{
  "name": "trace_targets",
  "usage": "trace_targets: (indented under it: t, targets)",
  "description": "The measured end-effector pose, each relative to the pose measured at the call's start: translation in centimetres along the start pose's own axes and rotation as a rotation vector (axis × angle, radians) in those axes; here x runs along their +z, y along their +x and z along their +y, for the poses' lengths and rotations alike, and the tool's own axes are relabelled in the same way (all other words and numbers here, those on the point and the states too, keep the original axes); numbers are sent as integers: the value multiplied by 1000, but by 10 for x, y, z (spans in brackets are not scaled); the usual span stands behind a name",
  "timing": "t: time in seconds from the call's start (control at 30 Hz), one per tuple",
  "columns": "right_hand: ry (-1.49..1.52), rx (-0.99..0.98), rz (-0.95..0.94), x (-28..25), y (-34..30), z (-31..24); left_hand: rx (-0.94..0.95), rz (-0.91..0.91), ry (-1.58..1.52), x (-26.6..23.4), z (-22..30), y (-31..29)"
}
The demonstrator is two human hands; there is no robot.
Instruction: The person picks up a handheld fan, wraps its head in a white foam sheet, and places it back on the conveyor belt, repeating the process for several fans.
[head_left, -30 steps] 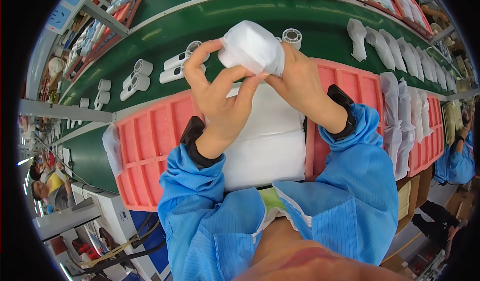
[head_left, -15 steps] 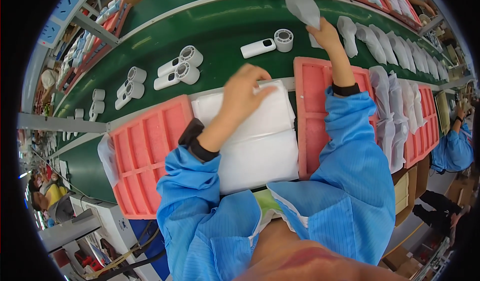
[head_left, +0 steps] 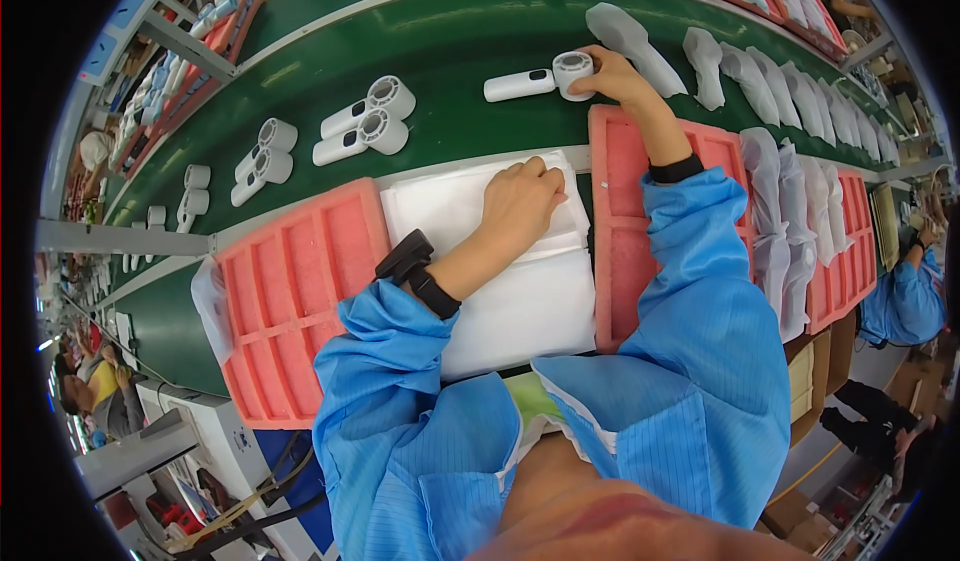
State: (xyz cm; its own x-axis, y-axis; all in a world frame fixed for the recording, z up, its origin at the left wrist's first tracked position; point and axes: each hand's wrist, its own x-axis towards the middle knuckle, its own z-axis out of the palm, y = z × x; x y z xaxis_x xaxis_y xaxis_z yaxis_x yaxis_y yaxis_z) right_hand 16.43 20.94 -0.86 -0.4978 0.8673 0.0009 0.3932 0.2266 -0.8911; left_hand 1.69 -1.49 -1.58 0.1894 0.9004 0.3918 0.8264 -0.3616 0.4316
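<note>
Gripping white fan, right hand half-curled

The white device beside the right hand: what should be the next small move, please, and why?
I would probably close the right hand firmly on the round head of the white device: the hand is at it, but a secure grip is not plain. The device lies on the green surface, and the left hand is apart from it, at the white stack.

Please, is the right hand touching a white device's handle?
No, the right hand is on the round head, clear of the handle.
</note>
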Motion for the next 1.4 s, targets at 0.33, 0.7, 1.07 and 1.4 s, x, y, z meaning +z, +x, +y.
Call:
trace_targets:
  t: [0.33, 0.7, 1.07, 1.4]
  targets:
    - [210, -419, 46, -77, -104, -135, -345, -18, -890, -70, -34, 23]
    - [-54, -696, -194, 35, -111, -159, -375, 332, -1222, -141, 11, 12]
    - [-324, -790, 84, 63, -121, -162, -211, 387, -1273, -131, 2, 6]
    - [-302, -727, 265, 65, -114, -152, 158, 608, -55, -110, 33, 6]
